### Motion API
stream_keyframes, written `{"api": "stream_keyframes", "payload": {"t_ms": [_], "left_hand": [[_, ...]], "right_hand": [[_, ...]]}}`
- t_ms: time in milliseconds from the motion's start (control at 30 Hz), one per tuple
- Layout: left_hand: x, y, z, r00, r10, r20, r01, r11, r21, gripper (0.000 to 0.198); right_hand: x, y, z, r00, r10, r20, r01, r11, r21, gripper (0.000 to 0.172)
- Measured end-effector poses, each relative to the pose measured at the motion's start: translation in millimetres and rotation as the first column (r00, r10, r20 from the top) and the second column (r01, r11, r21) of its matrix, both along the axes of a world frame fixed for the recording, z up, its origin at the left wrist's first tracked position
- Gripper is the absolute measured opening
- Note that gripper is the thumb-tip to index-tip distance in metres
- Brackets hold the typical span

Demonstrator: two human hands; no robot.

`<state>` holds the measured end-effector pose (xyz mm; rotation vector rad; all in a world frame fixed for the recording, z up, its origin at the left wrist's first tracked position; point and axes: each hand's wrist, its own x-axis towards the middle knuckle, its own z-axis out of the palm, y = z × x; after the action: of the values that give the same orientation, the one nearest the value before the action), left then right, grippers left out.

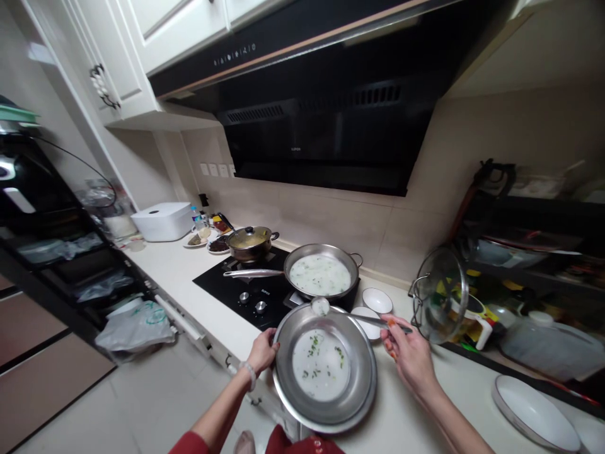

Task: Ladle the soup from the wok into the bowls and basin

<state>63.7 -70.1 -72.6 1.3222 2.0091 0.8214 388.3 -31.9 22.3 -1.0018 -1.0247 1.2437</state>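
Note:
My left hand [265,351] grips the left rim of a wide steel bowl [362,378], which holds white soup [321,372] with green bits. In my right hand [407,353] is the handle of a ladle [362,318]; its scoop, with white soup in it, hangs over the bowl's back rim. Just behind, a steel pan [289,258] of white soup with green bits sits on the black stove [212,279], its long handle pointing left. Two small white bowls [377,300] stand right of the pan, one partly behind the ladle handle.
A lidded pot [250,241] stands at the stove's back left, near plates of food [218,244]. A glass lid [440,295] leans by the rack on the right. White dishes [534,413] lie at the front right. The range hood [326,139] hangs above.

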Motion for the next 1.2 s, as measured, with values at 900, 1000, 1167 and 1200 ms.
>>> {"api": "stream_keyframes", "payload": {"t_ms": [900, 1000, 1167, 1200], "left_hand": [[0, 0, 2.5, 1.000, -0.001, 0.007, 0.001, 1.000, -0.004, 0.035], [1, -1, 3.7, 1.000, 0.002, 0.014, -0.002, 1.000, -0.008, 0.035], [1, -1, 1.8, 1.000, 0.004, 0.008, -0.004, 1.000, -0.004, 0.034], [1, -1, 1.2, 1.000, 0.004, 0.006, -0.004, 1.000, -0.002, 0.033]], "right_hand": [[14, -25, -15.5, 0.991, -0.124, -0.046, 0.121, 0.991, -0.052, 0.040], [7, -7, 7.2, 0.981, -0.133, -0.142, 0.133, 0.991, -0.004, 0.039], [-11, 33, 14.7, 0.988, -0.150, -0.038, 0.154, 0.976, 0.156, 0.039], [-16, 41, 11.3, 0.989, -0.149, 0.016, 0.143, 0.973, 0.182, 0.040]]}}
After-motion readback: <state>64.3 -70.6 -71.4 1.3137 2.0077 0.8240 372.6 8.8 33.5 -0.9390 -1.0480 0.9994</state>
